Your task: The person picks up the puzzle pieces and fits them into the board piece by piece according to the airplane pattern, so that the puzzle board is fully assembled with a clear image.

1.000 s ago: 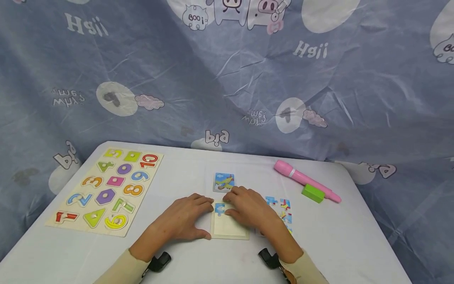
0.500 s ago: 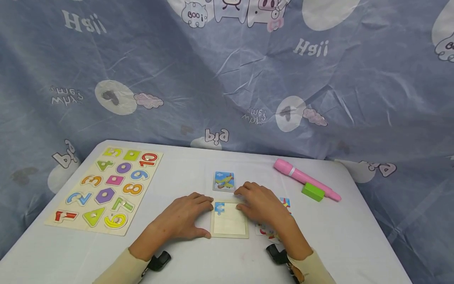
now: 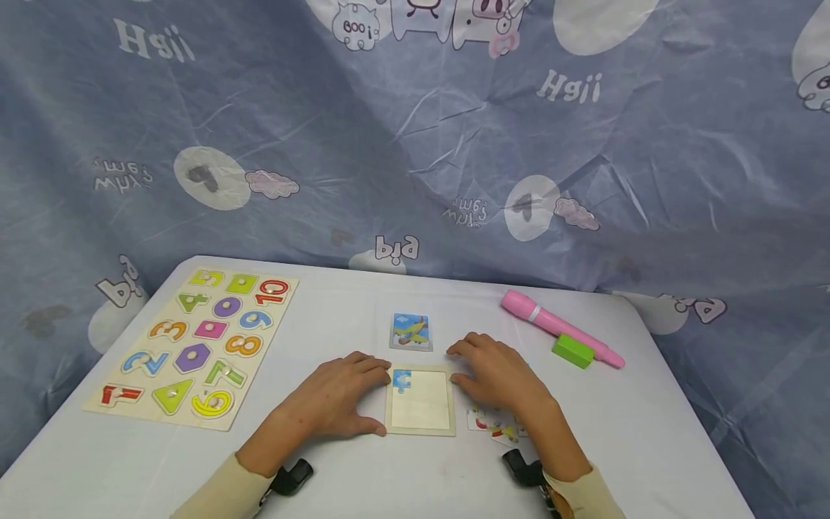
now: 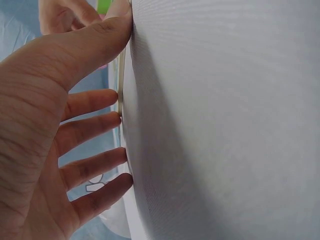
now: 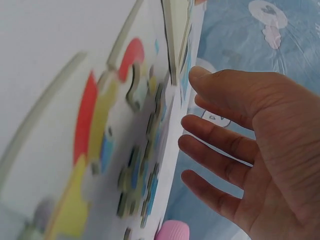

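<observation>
A square wooden puzzle tray (image 3: 421, 412) lies at the middle of the table, with one blue puzzle piece (image 3: 402, 379) in its upper left corner. My left hand (image 3: 340, 398) rests at the tray's left edge, thumb and fingers spread and touching it. Beyond the right edge is my right hand (image 3: 502, 375), fingers relaxed and holding nothing. Several loose puzzle pieces (image 3: 488, 422) lie under and beside it, partly hidden by the hand and forearm. In the right wrist view, loose pieces (image 5: 100, 125) show close up below the bare fingertips.
A small airplane picture (image 3: 411, 331) lies behind the tray. On the left is a large number-and-shape board (image 3: 214, 353). A pink pen-shaped toy (image 3: 551, 324) and a green block (image 3: 573, 351) lie at the back right. A patterned blue cloth (image 3: 415, 180) hangs behind.
My right hand has drawn back to the right from over the tray, uncovering its right side. The blue piece stays in the corner, and my left hand has not moved.
</observation>
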Available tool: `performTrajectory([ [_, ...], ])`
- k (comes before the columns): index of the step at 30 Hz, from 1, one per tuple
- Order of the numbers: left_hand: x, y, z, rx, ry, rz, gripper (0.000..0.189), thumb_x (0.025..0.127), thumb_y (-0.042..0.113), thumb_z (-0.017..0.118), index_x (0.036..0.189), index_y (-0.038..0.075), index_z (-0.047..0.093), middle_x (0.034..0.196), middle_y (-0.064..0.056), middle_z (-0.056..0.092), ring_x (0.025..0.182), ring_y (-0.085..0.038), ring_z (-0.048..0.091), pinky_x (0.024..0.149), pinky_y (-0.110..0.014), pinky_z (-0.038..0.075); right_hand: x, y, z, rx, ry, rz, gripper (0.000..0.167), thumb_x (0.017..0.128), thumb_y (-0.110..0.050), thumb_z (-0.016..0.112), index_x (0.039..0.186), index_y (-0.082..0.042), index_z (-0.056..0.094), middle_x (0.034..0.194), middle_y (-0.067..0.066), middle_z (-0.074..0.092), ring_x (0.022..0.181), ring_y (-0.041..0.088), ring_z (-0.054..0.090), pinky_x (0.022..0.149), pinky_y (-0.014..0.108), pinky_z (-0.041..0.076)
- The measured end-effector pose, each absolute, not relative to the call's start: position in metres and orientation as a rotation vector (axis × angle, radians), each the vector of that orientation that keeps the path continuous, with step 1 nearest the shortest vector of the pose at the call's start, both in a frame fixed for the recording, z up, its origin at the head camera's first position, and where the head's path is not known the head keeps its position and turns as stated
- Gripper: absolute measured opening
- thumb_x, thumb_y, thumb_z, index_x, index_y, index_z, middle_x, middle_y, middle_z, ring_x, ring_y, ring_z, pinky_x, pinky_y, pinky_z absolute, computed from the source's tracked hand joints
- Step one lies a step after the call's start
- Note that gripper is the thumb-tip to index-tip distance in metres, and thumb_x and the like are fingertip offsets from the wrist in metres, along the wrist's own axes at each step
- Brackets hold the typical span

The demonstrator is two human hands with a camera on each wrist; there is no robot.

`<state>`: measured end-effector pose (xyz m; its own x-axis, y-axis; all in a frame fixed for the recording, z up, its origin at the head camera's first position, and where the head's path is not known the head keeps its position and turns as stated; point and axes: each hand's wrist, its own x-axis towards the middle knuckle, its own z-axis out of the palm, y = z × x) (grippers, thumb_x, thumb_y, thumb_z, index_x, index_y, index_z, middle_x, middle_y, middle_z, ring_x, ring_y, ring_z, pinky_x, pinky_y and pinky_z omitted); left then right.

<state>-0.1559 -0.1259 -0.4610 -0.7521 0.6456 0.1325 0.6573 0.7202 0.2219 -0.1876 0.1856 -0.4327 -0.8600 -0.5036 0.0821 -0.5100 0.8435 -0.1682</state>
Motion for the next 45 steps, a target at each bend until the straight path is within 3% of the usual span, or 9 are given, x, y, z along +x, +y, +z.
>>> performTrajectory([
  [21,-0.156,-0.126,-0.460,-1.094,-2.863,-0.415,0.072,0.078,0.066,0.089,0.131,0.021,0.071,0.149,0.003,0.064,0.135,-0.020,0.059,0.104,-0.046,0.056,-0.186,0.220,-0.432,0.647,-3.038,0.381,0.039,0.093,-0.023,0.085,0.129,-0.013,0.074,0.124,0.004,0.069,0.107,0.024,0.066,0.091,0.049,0.057],
  [30,-0.155,-0.126,-0.459,-1.071,-2.897,-0.419,0.073,0.078,0.066,0.088,0.133,0.021,0.071,0.150,0.003,0.063,0.137,-0.021,0.057,0.104,-0.046,0.055,-0.189,0.228,-0.431,0.547,-3.101,0.394,0.040,0.093,-0.021,0.084,0.131,-0.014,0.074,0.128,0.006,0.069,0.113,0.026,0.066,0.096,0.053,0.056],
  [45,-0.156,-0.128,-0.461,-1.066,-2.897,-0.415,0.073,0.079,0.068,0.087,0.132,0.022,0.071,0.151,0.005,0.063,0.137,-0.020,0.057,0.104,-0.047,0.055,-0.195,0.237,-0.432,0.578,-3.119,0.401,0.036,0.091,-0.014,0.084,0.126,-0.014,0.076,0.121,0.005,0.070,0.110,0.025,0.065,0.094,0.052,0.058],
])
